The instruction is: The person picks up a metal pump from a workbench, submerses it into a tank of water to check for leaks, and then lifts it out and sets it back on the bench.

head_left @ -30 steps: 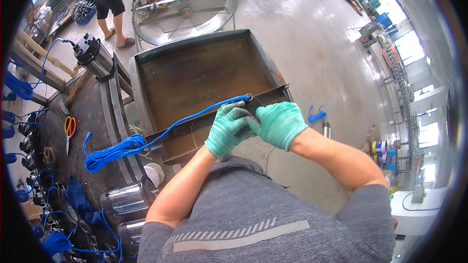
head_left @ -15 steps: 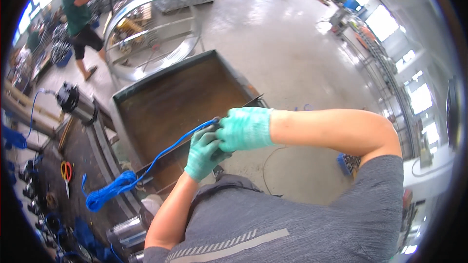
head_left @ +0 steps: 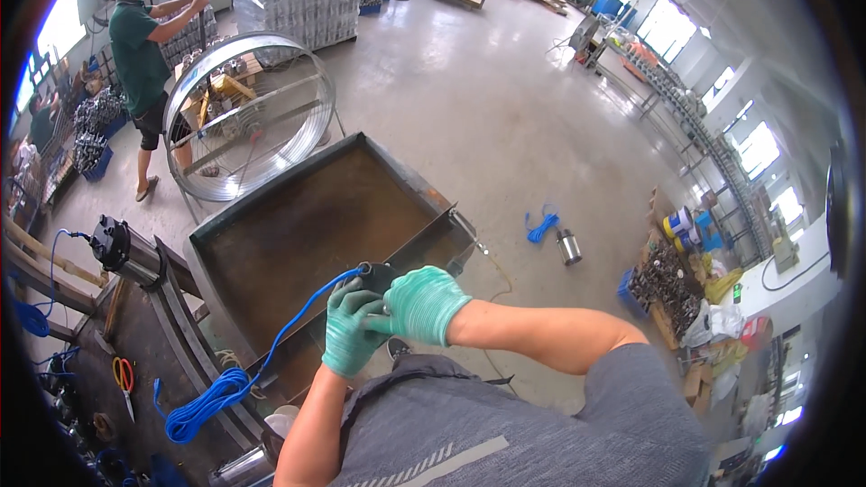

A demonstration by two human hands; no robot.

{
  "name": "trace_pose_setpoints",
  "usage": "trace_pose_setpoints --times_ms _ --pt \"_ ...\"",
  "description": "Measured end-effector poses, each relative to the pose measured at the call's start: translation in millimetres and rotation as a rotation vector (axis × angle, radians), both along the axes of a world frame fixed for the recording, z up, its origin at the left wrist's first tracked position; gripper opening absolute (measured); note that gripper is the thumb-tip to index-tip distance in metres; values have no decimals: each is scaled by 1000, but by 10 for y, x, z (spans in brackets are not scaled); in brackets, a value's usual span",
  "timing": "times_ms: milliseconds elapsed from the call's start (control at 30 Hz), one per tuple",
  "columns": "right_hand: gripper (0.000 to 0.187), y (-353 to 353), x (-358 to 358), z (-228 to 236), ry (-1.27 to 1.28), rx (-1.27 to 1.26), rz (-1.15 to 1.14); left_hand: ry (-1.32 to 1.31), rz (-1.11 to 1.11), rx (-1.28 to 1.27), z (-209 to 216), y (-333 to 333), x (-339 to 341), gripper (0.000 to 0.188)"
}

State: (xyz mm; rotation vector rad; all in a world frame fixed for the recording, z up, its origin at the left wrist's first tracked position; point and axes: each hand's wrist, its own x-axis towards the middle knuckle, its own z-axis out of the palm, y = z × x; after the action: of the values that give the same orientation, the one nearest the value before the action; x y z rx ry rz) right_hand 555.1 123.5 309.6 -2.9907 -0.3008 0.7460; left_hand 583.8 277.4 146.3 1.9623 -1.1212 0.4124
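Note:
Both of my hands wear green gloves with grey palms and meet in front of my body. My left hand (head_left: 353,325) is closed around a dark rounded fitting (head_left: 382,276), from which a blue cable (head_left: 311,298) runs out. My right hand (head_left: 426,307) is closed against it from the right, its fingertips meeting the left fingers; what they pinch is hidden. The cable leads down left to a tied blue bundle (head_left: 206,406) beside metal rails (head_left: 194,316). Just beyond my hands stands a rectangular metal tank (head_left: 203,261) with brownish contents.
Left, a steel cylinder with a black top (head_left: 122,248) stands by red-and-yellow scissors (head_left: 124,383) on a dark bench. A large metal ring (head_left: 316,99) and a person in green (head_left: 140,50) are beyond the tank. Right, another steel cylinder (head_left: 569,248) lies on the floor near metal parts (head_left: 672,284).
My view has shifted, bringing the floor cylinder and the parts at right into sight. Both hands stay together at the fitting; my right hand has turned and its elbow is lower.

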Motion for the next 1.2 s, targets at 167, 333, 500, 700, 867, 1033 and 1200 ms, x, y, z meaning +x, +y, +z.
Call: trace_pose_setpoints --times_ms 167,333,500,700,867,1033,1200 --pt "24 -209 81 40 -325 143 271 144 -22 -148 -97 -82 13 52" --pt "14 -300 292 201 -194 43 819 153 -22 -64 7 -117 -21 43" --pt "9 -306 376 95 -310 34 962 82 -23 -9 -22 -147 -5 46" --pt "37 -206 115 -13 -216 7 411 -1 -15 -54 -50 -91 37 53" --pt "40 -218 164 75 -202 20 356 79 -16 -42 -75 -82 15 50" --pt "32 -301 288 -12 -193 79 562 76 -2 -56 -195 -76 8 53" --pt "25 -235 -15 -332 -319 223 88 99 8 -64 -60 -96 -9 51"
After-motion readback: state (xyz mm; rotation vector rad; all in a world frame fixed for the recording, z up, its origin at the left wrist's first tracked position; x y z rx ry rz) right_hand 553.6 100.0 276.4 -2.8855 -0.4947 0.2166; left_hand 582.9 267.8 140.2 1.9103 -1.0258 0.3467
